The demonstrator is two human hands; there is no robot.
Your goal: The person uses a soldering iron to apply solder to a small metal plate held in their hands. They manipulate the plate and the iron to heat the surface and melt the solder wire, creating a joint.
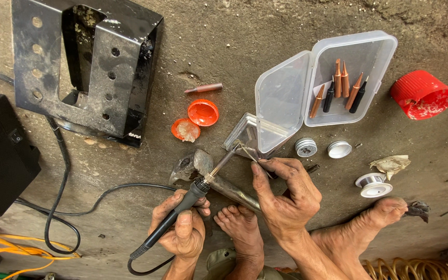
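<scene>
Seated on a rough grey concrete floor (265, 31), with bare feet (242, 220) stretched out between the arms. Left hand (182, 228) wrapped in a closed fist around the black-handled soldering iron (193, 194), cord trailing down and back from the handle's lower end. Long axis of that iron slanting up and to the right, tip reaching the small bent metal wire piece (246, 150). Right hand (286, 194) nearer to that piece, fingers pressed together in a pinch on it from the right side, so tip and pinched piece meeting just in front of the open clear plastic case (296, 93). Directly below the joint, a worn grey metal hammer head (198, 163) lying on the floor with its handle running toward the feet. Inside the case, several copper and black soldering tips (340, 85); one loose copper tip (203, 88) lying apart on the floor. Near the iron's tip, two round orange plastic caps (195, 120), one holding a pale lump. Further right, two small round tins (322, 148), a spool of solder wire (373, 185) and a red plastic lid (422, 95). Upper left, a black perforated metal bracket (84, 62) beside a black box (1, 150) with cables.
</scene>
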